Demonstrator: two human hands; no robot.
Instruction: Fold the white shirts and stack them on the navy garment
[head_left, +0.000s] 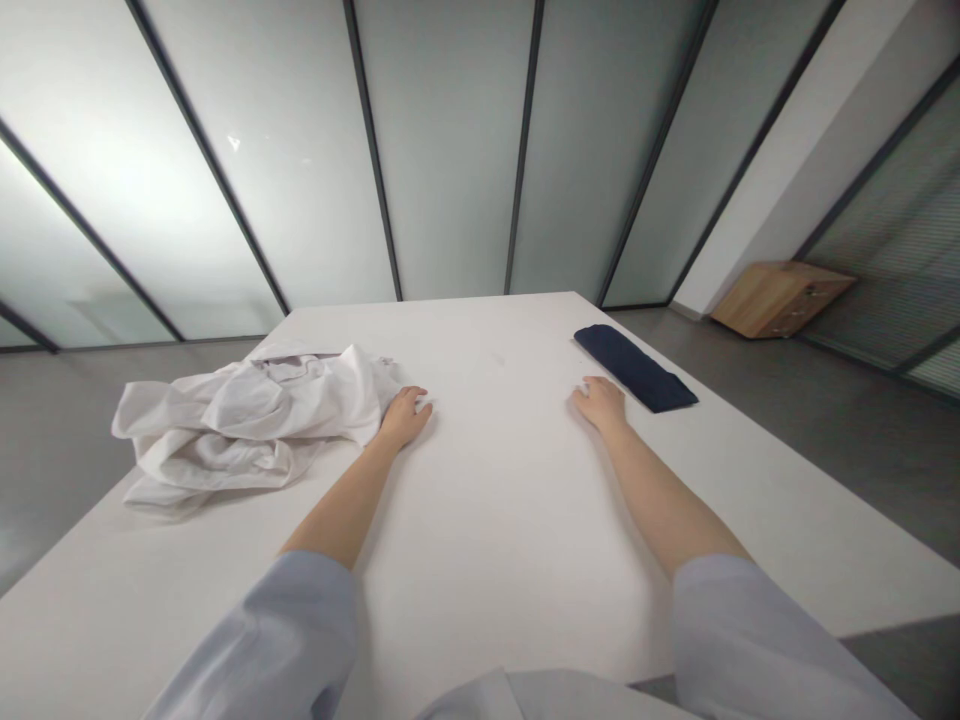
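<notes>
On the left of the table lies a crumpled heap of white cloth (pixel 255 410), partly hanging toward the table's left edge. My left hand (pixel 406 415) rests beside its right end, fingers apart and stretched forward, holding nothing. Whether the hand touches the cloth I cannot tell. To the right, my right hand (pixel 601 402) lies on the tabletop with its fingers loosely spread and nothing in them. Just beyond it, a dark navy folded cloth (pixel 634 367) lies flat near the table's right edge, apart from the hand.
The white table (pixel 510 540) reaches away from me toward frosted glass panels (pixel 457 150) with dark frames. A wooden cabinet (pixel 776 297) stands on the grey floor at the far right, beside a white pillar (pixel 795 150).
</notes>
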